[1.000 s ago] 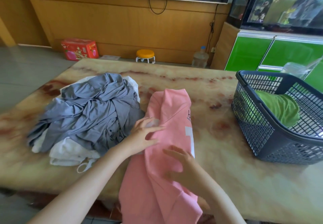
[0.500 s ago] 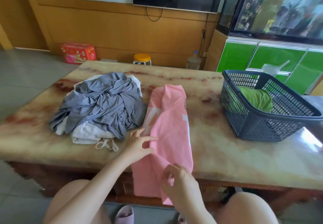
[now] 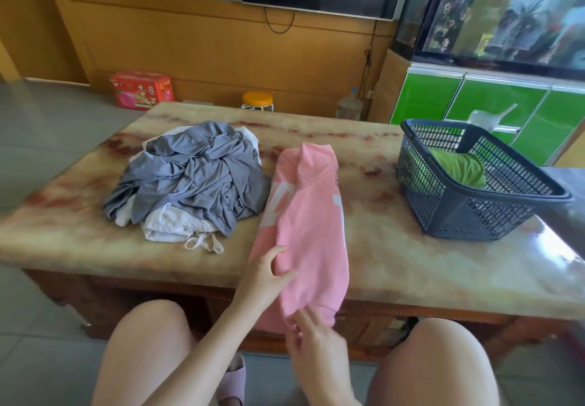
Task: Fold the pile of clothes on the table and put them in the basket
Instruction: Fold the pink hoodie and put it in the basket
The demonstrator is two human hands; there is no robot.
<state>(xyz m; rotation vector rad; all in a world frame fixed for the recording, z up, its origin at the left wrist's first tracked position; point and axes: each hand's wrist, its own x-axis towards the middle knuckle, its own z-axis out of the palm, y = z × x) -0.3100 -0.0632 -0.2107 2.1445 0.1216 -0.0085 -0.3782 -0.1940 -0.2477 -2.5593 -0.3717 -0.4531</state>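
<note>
Nearest the camera, the right hand (image 3: 311, 336) pinches the lower hem of a pink garment (image 3: 308, 228) where it hangs over the front edge of the surface (image 3: 411, 266). The left hand (image 3: 264, 274) lies just beyond, its fingers loosely spread, pressing the garment's left side flat. The pink garment runs lengthwise away from the viewer, folded into a narrow strip with white lettering along both edges. To its left, touching it, sits the unfolded pile: a crumpled grey garment (image 3: 193, 174) atop white clothing (image 3: 172, 227). At the surface's far right stands a dark blue mesh basket (image 3: 468, 209) holding a folded green garment (image 3: 459, 168). Beyond the surface, on the floor, are a red box (image 3: 141, 89) and an orange-topped stool (image 3: 258, 101).
</note>
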